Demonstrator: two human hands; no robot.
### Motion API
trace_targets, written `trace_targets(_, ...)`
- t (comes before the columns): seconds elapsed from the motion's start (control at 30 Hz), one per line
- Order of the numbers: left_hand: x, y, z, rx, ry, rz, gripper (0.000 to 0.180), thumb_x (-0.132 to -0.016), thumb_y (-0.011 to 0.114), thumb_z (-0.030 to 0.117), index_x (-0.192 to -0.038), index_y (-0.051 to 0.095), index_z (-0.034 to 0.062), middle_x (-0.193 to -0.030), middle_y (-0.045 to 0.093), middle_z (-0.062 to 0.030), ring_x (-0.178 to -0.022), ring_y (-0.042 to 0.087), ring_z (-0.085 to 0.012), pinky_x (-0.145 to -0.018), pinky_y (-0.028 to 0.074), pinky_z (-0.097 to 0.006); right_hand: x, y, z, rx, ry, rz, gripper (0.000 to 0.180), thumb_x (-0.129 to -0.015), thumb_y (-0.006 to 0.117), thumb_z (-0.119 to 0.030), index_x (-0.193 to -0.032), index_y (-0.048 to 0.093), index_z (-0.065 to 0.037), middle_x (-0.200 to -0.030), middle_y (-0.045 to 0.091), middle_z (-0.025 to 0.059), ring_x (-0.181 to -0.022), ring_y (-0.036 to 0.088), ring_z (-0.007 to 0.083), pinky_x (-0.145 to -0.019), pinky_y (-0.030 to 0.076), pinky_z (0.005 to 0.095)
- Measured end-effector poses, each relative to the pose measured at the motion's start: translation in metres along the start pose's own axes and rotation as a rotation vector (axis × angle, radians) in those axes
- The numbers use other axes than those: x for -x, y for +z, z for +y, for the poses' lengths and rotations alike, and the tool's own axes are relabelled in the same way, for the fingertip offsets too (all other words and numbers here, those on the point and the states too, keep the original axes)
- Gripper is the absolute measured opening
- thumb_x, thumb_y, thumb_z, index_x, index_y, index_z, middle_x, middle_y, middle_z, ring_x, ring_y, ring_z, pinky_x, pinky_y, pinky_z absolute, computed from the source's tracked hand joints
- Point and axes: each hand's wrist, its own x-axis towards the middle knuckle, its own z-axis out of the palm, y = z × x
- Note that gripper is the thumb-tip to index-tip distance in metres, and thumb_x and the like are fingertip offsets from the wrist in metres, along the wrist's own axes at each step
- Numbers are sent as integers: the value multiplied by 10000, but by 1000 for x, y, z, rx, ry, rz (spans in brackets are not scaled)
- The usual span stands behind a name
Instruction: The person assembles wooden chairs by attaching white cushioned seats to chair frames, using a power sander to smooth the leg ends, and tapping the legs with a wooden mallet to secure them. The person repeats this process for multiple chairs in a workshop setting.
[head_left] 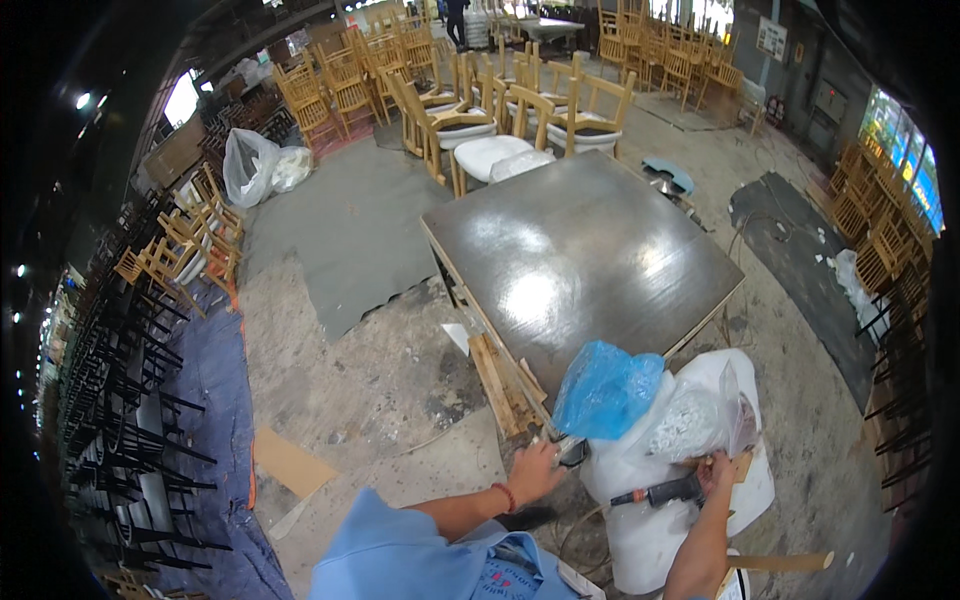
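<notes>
My left hand (537,470), a red bracelet at its wrist, is beside the near corner of a dark, shiny tabletop (600,250). Its fingers look apart and nothing shows in them; a small black object (573,454) lies just to their right. My right hand (714,472) has its fingers curled at the lower edge of a clear plastic bag (695,420); what they grip is hidden. Against that hand lies a dark power tool (665,492) with an orange ring near its tip, on white-wrapped padding (625,545). A blue plastic bag (610,388) rests at the tabletop's near edge.
Wooden strips (497,385) lean along the table's left side. Upturned wooden chairs (455,120) with white-wrapped seats stand beyond it. Black frames (150,430) are stacked at far left. Grey sheeting (350,225) and a cardboard piece (292,462) lie on the floor; a wooden rod (785,562) is near right.
</notes>
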Motion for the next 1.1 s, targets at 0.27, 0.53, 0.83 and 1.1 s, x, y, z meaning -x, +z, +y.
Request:
trace_targets(0.27, -78, 28, 132, 402, 437, -187, 389, -941, 537, 160, -1293, 519, -6, -1243, 572, -255, -1143, 582, -367, -970, 466, -404, 4, -19, 7, 45, -619, 102, 407, -863, 601, -115, -1242, 562, 29, -967, 634, 102, -696, 597, 171, -579, 494, 287)
trace_targets(0.53, -134, 101, 125, 178, 391, -304, 485, -874, 512, 119, -1314, 494, -83, -1265, 553, -316, -1239, 503, -405, -1075, 388, -423, 160, -52, 11, -85, -703, -10, 608, -941, 553, -142, -1479, 275, -89, -923, 660, 116, -623, 594, 145, -540, 527, 283)
trace_targets(0.83, -153, 141, 157, -228, 769, -97, 555, -868, 599, 311, -1367, 516, 83, -1419, 469, -202, -1321, 407, -375, -1087, 286, -510, 283, -134, 193, 309, -128, 82, 357, -821, 746, -261, -1085, 626, -51, -676, 599, 20, -525, 534, 97, -480, 448, 274)
trace_targets(1.1, -162, 122, 148, -354, 954, -93, 532, -847, 633, 332, -1322, 547, 108, -1380, 495, -211, -1279, 451, -380, -1032, 356, -521, 303, -148, 247, 519, -163, -17, 439, -809, 734, -359, -1080, 636, -29, -825, 652, 93, -780, 603, 164, -731, 487, 329)
